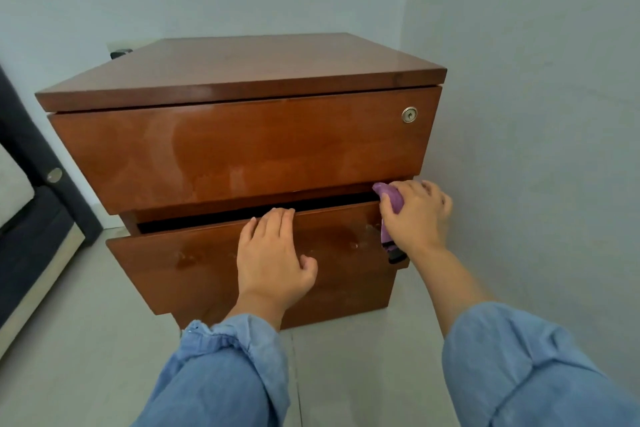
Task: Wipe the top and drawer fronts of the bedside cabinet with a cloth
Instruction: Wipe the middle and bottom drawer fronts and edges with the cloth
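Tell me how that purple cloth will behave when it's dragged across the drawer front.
The purple cloth looks soft and floppy: it bunches under the right hand, with a tail hanging down. It probably weighs little. On the glossy lower drawer front, it should glide easily, probably smearing the droplets visible there.

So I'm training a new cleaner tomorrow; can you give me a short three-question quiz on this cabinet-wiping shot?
1. True or false: the left hand holds the purple cloth.
2. Where is the keyhole lock? A) top drawer front, right end B) lower drawer front, left end
3. Fill in: the right hand presses the cloth at the ___ end of the lower drawer front.

Key: 1 false; 2 A; 3 right.
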Demonstrator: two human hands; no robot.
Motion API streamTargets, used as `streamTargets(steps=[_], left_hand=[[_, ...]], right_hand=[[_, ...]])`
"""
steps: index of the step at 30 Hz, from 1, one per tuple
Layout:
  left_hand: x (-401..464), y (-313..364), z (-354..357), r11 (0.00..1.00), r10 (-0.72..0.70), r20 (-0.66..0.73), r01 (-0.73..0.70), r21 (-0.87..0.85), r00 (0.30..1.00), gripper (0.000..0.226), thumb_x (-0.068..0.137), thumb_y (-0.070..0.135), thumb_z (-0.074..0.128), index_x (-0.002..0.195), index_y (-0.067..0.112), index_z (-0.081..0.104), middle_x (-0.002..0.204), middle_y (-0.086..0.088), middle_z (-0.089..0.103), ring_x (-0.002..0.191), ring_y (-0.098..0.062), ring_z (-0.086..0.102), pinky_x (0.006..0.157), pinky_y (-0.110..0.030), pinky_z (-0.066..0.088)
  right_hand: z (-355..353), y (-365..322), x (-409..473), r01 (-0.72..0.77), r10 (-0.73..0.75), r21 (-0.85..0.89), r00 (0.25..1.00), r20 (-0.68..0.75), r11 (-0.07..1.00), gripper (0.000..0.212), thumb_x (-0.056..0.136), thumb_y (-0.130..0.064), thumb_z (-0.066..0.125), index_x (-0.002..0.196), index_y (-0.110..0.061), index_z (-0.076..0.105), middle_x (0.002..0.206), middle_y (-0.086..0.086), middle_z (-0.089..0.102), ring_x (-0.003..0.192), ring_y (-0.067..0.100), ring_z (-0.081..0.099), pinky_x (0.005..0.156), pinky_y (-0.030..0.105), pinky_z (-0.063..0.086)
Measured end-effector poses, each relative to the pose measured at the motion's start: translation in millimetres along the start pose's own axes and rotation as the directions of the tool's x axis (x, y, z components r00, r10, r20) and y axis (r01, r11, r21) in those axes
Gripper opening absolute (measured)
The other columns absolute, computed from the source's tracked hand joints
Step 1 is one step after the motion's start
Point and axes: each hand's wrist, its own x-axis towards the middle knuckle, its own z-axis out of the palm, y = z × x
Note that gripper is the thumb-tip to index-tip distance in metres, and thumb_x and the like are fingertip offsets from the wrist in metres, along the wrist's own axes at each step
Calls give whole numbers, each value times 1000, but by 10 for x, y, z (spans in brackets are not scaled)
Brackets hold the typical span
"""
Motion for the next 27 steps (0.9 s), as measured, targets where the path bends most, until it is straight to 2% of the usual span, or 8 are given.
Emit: streamTargets(steps=[2,4,9,11,16,20,23,27], left_hand=[[9,-11,-4,1000,4,1,-4,7,1000,76,69,43,50,139,14,44,139,-2,50,131,-17,43,115,-37,23],[11,-4,-18,1000,7,13,-7,5,1000,77,70,44,50,141,15,42,141,-2,48,133,-16,41,116,-37,22],[1,-3,-60,1000,30,49,-30,7,998,79,75,46,48,147,17,29,150,0,36,140,-14,29,119,-38,14],[-21,-9,-66,999,33,68,-34,15,997,81,76,47,48,148,18,26,152,0,33,141,-14,26,119,-39,11],[5,-15,-106,999,49,110,-51,16,993,86,77,49,48,151,18,18,156,0,25,144,-14,19,120,-40,6],[11,-14,-131,999,49,154,-51,10,987,88,78,52,47,152,19,11,158,1,18,146,-13,13,120,-41,3],[-2,-19,-121,999,38,173,-39,0,984,90,79,53,47,152,19,8,159,1,14,147,-14,9,120,-41,1],[-24,-21,-105,999,30,163,-26,-22,986,92,77,53,50,152,19,9,159,1,14,147,-13,8,120,-41,1]], right_hand=[[-23,-25,-41,-24,30,-71,997,74,997,38,87,-48,45,120,-33,56,128,-7,57,126,29,37,100,42,29],[-44,-41,-60,-32,55,-158,988,146,987,48,82,-50,47,128,-36,47,141,-7,45,125,33,32,97,43,29],[-41,-61,-86,-62,114,-234,970,216,970,55,80,-44,55,130,-38,33,146,-4,32,113,36,39,89,44,34],[-14,-81,-119,-90,138,-201,960,242,975,59,79,-41,58,131,-38,30,145,-4,28,110,39,43,87,47,38],[41,-24,-106,-65,62,4,959,276,998,74,71,-10,64,133,-32,32,143,0,28,102,41,52,77,41,49],[37,-6,-85,-89,77,30,954,289,996,77,73,-7,63,138,-27,29,149,0,26,103,41,55,76,39,48],[22,-85,-113,-105,86,46,947,309,993,74,75,-8,63,139,-24,30,145,0,30,107,36,54,70,35,46],[-23,-336,-213,8,-38,78,919,392,997,74,73,-4,56,139,-29,33,139,-3,35,104,28,56,66,35,49]])
